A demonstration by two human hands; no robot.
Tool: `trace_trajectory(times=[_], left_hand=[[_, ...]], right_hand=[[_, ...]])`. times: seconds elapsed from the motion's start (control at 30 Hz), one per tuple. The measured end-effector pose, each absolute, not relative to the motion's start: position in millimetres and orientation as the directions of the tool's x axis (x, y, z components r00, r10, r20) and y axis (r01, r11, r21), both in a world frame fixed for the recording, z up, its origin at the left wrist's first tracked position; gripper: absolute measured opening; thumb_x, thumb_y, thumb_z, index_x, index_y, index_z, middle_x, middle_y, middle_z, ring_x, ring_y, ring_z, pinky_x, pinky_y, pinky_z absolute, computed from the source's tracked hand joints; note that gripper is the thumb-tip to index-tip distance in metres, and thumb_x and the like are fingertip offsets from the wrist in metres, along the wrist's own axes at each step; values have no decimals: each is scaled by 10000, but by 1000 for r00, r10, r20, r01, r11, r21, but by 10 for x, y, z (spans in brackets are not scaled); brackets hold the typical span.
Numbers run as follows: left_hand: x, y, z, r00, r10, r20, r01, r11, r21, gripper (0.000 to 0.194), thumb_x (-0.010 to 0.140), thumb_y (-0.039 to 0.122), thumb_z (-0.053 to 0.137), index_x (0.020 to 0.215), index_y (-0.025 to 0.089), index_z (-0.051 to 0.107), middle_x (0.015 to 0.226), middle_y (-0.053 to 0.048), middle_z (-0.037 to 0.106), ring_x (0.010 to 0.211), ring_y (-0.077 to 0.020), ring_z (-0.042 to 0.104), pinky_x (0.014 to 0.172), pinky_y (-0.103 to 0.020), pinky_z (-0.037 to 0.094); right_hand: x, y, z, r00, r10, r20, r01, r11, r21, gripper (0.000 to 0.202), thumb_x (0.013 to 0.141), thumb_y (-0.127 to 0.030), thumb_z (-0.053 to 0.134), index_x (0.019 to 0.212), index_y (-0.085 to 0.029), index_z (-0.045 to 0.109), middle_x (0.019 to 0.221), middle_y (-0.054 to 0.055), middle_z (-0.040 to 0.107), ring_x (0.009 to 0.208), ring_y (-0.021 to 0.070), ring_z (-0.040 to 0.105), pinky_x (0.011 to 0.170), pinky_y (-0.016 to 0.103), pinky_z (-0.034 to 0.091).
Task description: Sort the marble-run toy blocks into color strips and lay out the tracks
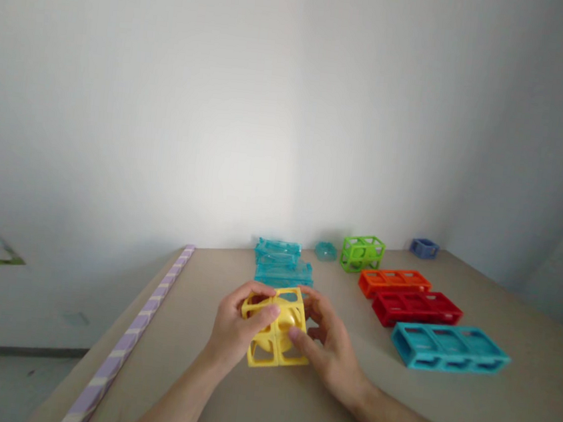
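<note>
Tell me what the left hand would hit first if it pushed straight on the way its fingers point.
The left hand already grips the yellow cube, so it meets that at once. Past the cube, probably the right hand on the other side.

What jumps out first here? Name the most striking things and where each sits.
First, the yellow cage block, held between the left hand and right hand at the table's near middle. To the right lies a row of long blocks: orange block, red block, then blue block nearest. Behind the hands sits a clear teal stack.
</note>
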State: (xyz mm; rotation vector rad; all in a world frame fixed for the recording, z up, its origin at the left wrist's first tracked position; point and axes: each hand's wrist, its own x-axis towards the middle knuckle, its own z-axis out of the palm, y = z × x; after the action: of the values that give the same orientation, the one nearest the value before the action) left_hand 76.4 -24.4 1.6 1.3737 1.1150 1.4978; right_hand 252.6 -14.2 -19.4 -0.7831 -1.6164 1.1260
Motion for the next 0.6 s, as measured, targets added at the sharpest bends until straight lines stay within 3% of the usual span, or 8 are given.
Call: trace_trajectory(times=[0.1, 0.27, 0.37, 0.5, 0.6], left_hand=[[799, -288, 29, -7, 944, 331, 68, -329, 942, 224, 699, 321, 760, 854, 181, 680, 829, -16, 650, 713, -139, 584, 634, -218, 464], [837, -312, 17, 41, 955, 294, 61, -296, 953, 251, 723, 339, 737, 912, 195, 656, 840, -15, 650, 704, -141, 582, 615, -215, 453], [830, -299, -1, 26, 953, 302, 48, -303, 952, 259, 750, 367, 712, 937, 195, 658, 863, -24, 662, 746, -156, 599, 670, -231, 464], [804, -290, -52, 40, 944, 326, -23, -325, 945, 293, 802, 437, 645, 948, 184, 665, 892, -46, 669, 801, -187, 616, 722, -260, 465], [797, -287, -102, 87, 943, 320, -131, -308, 943, 353, 850, 472, 567, 1031, 177, 637, 938, -70, 672, 836, -210, 628, 728, -282, 466]], right_hand=[[2569, -149, -186, -275, 857, 437, 69, 471, -880, 617, 857, -363, 631, 1405, -280, 358, 1129, 71, 610, 941, 211, 610, 701, 298, 522], [2626, -146, -111, -345, 756, 557, 177, 635, -752, 334, 888, -324, 588, 1218, -268, 580, 1064, 66, 644, 905, 220, 606, 790, 344, 492], [2636, -142, -32, -383, 699, 604, 212, 703, -679, 289, 876, -296, 597, 1160, -260, 638, 993, 69, 661, 921, 240, 591, 830, 374, 467], [2650, -174, 52, -458, 671, 583, 280, 731, -622, 380, 837, -282, 628, 1213, -237, 641, 973, 84, 662, 922, 254, 593, 829, 391, 470], [2741, -230, 119, -451, 727, 518, 353, 678, -645, 386, 836, -312, 639, 1208, -211, 657, 988, 89, 670, 913, 250, 618, 818, 370, 487]])
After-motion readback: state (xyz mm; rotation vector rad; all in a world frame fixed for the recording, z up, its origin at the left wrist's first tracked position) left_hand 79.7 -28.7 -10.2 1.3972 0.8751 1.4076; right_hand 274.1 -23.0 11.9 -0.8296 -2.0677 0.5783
